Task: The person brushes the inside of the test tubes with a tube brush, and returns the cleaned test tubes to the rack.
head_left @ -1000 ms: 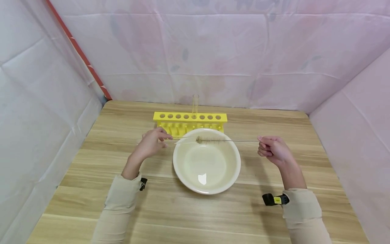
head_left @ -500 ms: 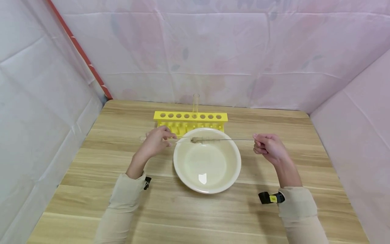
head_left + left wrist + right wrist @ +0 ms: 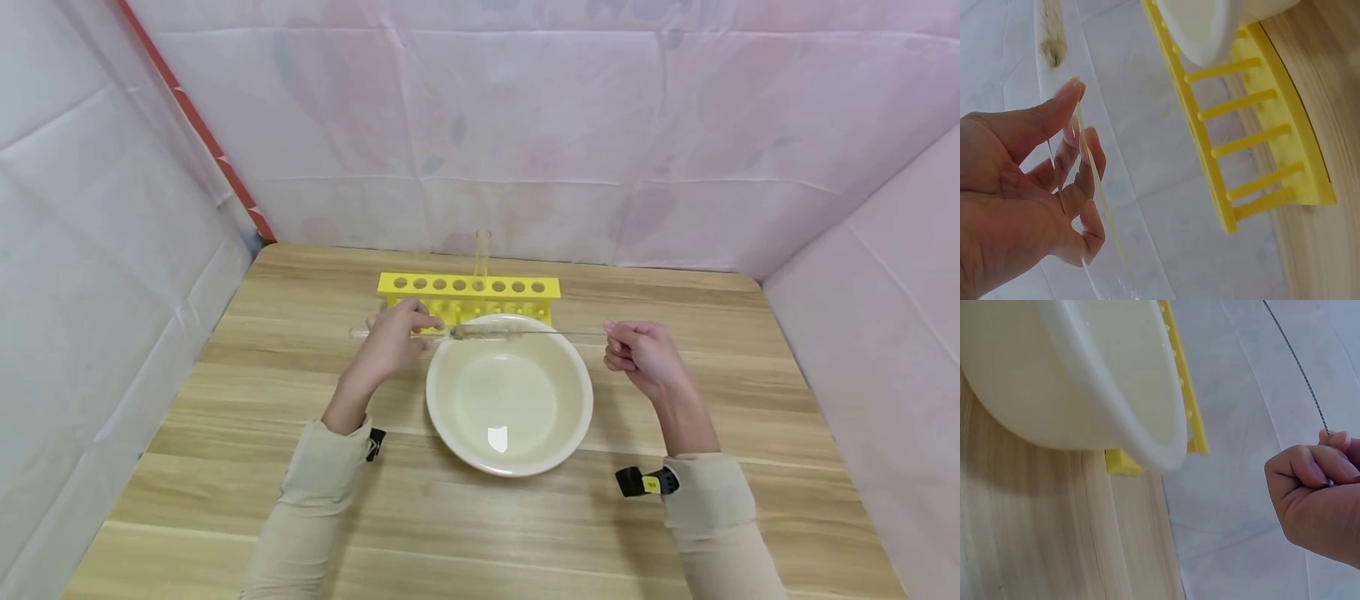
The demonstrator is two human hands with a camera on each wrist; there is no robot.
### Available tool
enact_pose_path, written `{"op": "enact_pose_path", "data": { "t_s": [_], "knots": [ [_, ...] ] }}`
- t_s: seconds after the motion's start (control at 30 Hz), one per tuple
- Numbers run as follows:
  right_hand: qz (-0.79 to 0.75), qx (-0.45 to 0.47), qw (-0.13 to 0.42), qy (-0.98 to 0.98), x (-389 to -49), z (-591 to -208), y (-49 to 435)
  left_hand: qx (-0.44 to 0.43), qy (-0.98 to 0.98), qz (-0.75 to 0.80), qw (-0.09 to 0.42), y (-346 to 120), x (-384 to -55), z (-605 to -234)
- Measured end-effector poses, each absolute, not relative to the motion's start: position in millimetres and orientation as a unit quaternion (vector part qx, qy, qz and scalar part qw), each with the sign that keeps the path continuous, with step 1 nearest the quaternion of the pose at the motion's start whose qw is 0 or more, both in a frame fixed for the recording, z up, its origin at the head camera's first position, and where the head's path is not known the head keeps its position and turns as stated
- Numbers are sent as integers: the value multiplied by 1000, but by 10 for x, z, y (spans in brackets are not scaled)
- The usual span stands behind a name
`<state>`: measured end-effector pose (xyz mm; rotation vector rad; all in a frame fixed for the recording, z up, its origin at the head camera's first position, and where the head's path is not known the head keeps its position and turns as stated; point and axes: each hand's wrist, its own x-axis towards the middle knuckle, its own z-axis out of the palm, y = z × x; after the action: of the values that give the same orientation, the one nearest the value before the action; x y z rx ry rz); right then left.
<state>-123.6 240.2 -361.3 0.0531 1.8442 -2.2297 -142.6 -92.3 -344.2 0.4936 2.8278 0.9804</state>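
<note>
My left hand pinches a clear glass test tube between thumb and fingers. The tube lies roughly level, its rounded end sticking out on the hand's left. A bristle brush on a thin twisted wire lines up with the tube above the back of the basin. In the left wrist view the bristle head shows inside the glass, short of the fingers. My right hand, fingers curled, grips the wire's far end to the right of the basin. The tube's mouth is hard to make out.
Below the brush stands a round cream basin with a glossy reflection inside. Behind it is a yellow test tube rack, with one clear upright test tube in it. Fabric walls enclose the wooden table at back and sides.
My right hand has moved left, carrying the brush left toward my left hand and farther along the tube. My left hand has shifted slightly right and up in the head view.
</note>
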Motion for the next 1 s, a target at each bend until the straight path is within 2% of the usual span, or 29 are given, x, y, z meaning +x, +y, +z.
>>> {"op": "enact_pose_path", "data": {
  "t_s": [0.2,0.47,0.67,1.0],
  "knots": [
    [-764,29,119,634,-1244,-3608,2254,167,934,313,41,-867,-1425,-3404],
    [-755,32,137,640,-1258,-3592,1936,185,923,327,82,-663,-1379,-3373],
    [-759,36,135,635,-1257,-3598,1715,178,930,311,80,-543,-1353,-3338],
    [-763,33,124,634,-1241,-3634,1645,169,930,314,93,-540,-1363,-3345]
  ]
}}
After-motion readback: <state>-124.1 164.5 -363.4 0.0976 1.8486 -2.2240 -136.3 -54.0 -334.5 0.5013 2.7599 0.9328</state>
